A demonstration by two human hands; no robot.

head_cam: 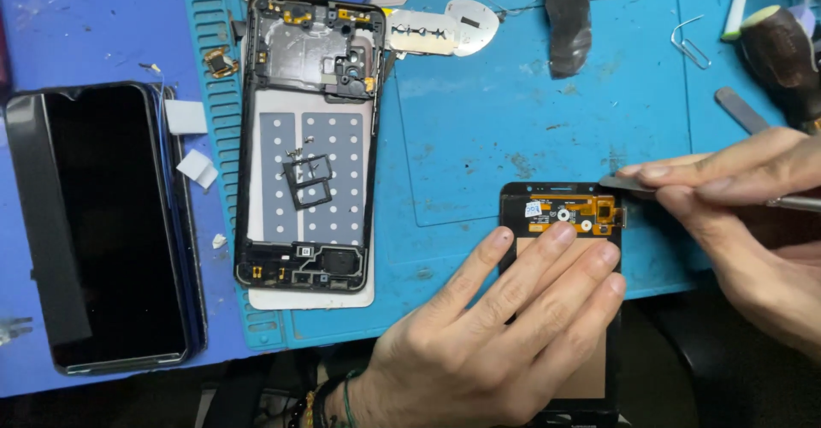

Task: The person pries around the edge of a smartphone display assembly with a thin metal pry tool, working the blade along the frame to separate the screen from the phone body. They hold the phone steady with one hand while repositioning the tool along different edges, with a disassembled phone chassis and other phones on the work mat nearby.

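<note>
Currently, head view, items placed against the blue work mat (479, 129):

1. Small phone screen assembly (560, 214), back side up, orange flex cable (575, 214) exposed at its top; lies at the mat's near right edge, its lower end overhanging.
2. My left hand (505, 325): fingers spread flat, pressing the assembly down, gripping nothing.
3. My right hand (735, 197): thumb and forefinger pinched on a thin metal pry tool (629, 183), tip at the assembly's top right corner.
4. Open phone frame (310, 141), on the mat's left part, SIM tray (306, 180) lying inside.
5. Large dark phone screen (111, 223), off the mat's left edge.
6. Paper clip (689, 45), mat's far right.

Handling, by my judgement: assembly light, thin, stiff, glass-brittle; the flex tears easily. Hold by the side edges or press flat mid-back.
</note>
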